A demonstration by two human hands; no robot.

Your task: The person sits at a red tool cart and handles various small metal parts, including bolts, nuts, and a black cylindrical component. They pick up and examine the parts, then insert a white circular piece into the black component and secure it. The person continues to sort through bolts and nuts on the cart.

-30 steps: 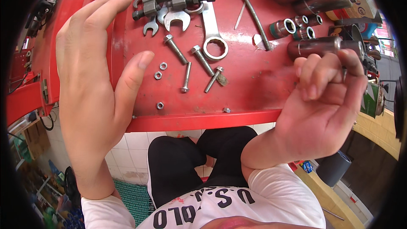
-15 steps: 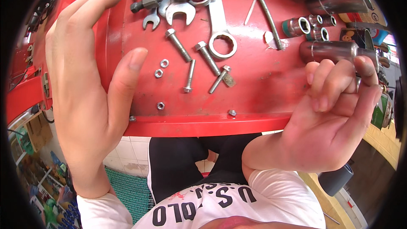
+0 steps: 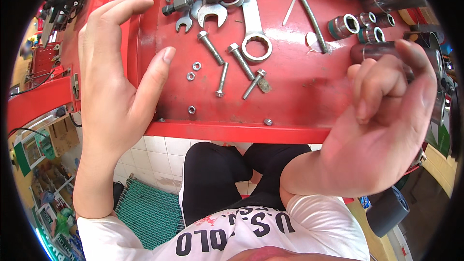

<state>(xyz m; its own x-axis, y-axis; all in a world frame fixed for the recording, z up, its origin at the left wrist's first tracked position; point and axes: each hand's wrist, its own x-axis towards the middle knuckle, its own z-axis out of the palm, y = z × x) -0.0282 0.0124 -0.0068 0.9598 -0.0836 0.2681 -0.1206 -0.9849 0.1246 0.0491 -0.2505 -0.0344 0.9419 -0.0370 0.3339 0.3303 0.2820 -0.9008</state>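
Bolts [image 3: 240, 61] lie loose on the red bench [image 3: 299, 92] in front of me — small nuts [image 3: 190, 76] sit nearest my left grip [image 3: 113, 77], its thumb and fingers spread well apart. My right grip [image 3: 382, 130] hovers half-curled near a dark cylinder [image 3: 361, 52] — whether its fingertips press together, I cannot tell.

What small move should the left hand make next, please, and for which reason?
I would probably move the left hand toward the two nuts lying close together on the red worktop: its thumb and fingers are apart, nothing is held between them, and these nuts lie just right of the thumb in the picture.
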